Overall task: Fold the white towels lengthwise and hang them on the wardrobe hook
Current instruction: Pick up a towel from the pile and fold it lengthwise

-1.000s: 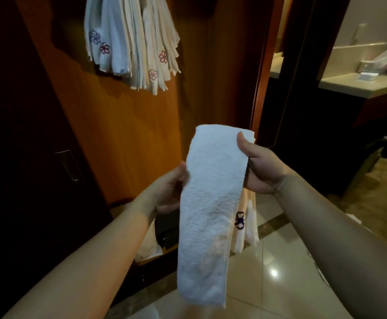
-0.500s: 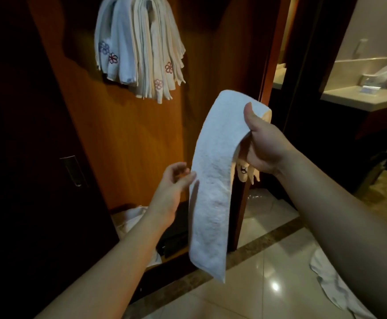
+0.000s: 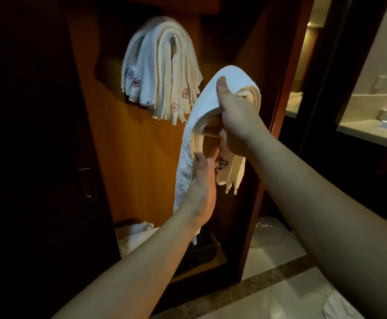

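Note:
A long folded white towel (image 3: 187, 143) drapes over my right hand (image 3: 236, 116), which grips its upper bend with the thumb pressed on top. My left hand (image 3: 202, 178) sits lower, thumb and fingers closing on the towel's hanging strip near a dark embroidered flower. The towel's far end hangs behind my hands. Several folded white towels with red and blue flower marks (image 3: 162, 67) hang from the wardrobe hook (image 3: 171, 40) on the wooden back panel, up and left of my hands.
A dark wardrobe door with a metal handle (image 3: 86, 183) stands at left. Loose white towels (image 3: 135, 233) lie on the wardrobe floor. Another towel (image 3: 339, 307) lies on the shiny tile floor at lower right. A bathroom counter (image 3: 371, 132) shows at right.
My right hand lifted the towel higher and toward the hanging bundle. My left hand moved right and took hold of the hanging strip again. The view tilted up.

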